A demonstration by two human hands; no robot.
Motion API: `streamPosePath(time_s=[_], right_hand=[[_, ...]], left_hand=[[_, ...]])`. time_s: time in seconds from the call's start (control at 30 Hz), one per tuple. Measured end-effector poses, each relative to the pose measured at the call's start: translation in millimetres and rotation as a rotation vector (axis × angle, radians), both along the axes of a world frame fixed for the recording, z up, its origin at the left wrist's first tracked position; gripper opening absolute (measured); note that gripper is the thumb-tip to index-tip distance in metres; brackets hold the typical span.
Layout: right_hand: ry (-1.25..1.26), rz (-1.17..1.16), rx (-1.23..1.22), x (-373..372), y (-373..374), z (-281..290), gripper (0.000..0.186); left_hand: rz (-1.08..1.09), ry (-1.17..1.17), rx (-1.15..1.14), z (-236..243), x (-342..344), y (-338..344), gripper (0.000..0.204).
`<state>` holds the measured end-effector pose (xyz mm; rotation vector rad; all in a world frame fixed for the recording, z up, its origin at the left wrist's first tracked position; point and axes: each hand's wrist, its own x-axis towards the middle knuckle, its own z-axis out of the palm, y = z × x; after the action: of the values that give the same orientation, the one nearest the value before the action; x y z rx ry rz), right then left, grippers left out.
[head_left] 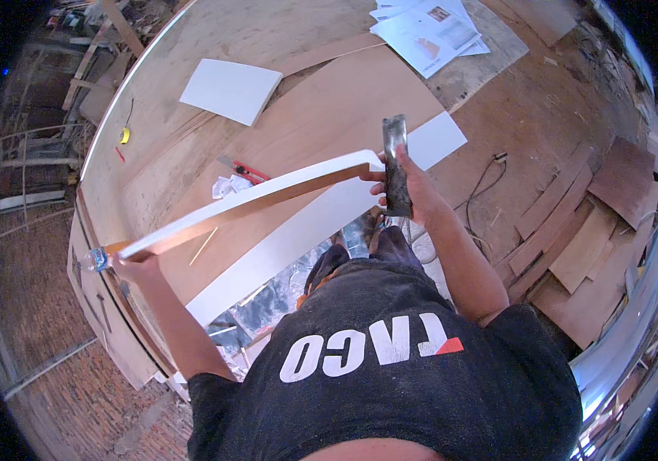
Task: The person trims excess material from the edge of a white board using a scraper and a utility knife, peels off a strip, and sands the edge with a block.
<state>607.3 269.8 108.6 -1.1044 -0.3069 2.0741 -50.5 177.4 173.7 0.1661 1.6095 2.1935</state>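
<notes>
My left hand [131, 265] grips the far left end of a long board [252, 201], white on top with a brown edge, held raised on its side above the plywood workbench [329, 115]. My right hand [406, 180] holds the board's right end and is closed round a dark, worn flat tool [396, 165] that stands upright. A small blue and clear object [97, 259] pokes out beside my left hand. Below the board lies a longer white panel [298, 238].
On the bench lie a white square panel [230, 91], a red utility knife [246, 171], crumpled paper [227, 186], a yellow tape measure [124, 135] and printed sheets [429, 31]. Plywood offcuts [575, 238] and a cable [483, 184] lie on the floor at right.
</notes>
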Motion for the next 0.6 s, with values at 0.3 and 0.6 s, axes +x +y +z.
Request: streamPosePath(time_s=[0.3, 0.6], right_hand=[[-0.270, 0.089, -0.021, -9.9, 3.2, -18.8, 0.048], [-0.286, -0.001, 0.187, -29.2, -14.0, -18.2, 0.056]], left_hand=[[0.150, -0.322, 0.071, -90.8, 72.5, -38.9, 0.053], [0.197, -0.609, 0.277, -134.2, 52.5, -75.0, 0.064]])
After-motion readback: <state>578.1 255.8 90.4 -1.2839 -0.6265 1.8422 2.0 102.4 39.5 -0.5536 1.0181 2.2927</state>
